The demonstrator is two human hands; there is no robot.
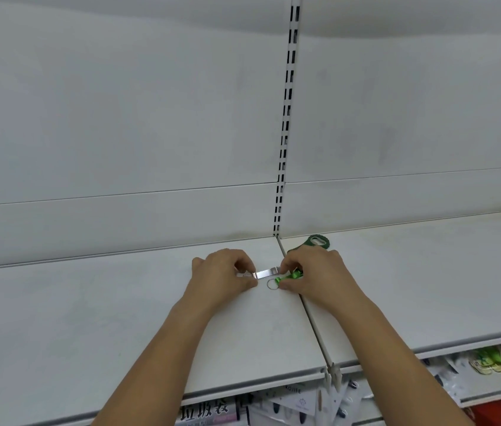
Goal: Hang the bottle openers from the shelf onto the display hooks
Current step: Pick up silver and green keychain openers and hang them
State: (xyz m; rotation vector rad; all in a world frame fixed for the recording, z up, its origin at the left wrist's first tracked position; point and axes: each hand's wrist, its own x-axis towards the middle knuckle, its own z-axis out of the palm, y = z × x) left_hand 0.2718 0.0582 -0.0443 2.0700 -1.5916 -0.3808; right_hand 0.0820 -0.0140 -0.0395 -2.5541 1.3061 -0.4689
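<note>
On the white shelf (120, 318) a flat silver bottle opener (266, 273) lies between my two hands. My left hand (221, 276) pinches its left end with curled fingers. My right hand (317, 273) curls round a small bright green opener (287, 278) with a metal key ring (272, 284) sticking out to the left; its fingertips also touch the silver opener's right end. A dark green opener (315, 241) lies on the shelf just behind my right hand, partly hidden by it. No display hook shows plainly.
A slotted upright (286, 118) runs up the white back panel between two shelf sections. A seam (310, 318) divides the shelf boards. Below the front edge hang packaged goods (304, 401) and green-and-white items (487, 361) at the right.
</note>
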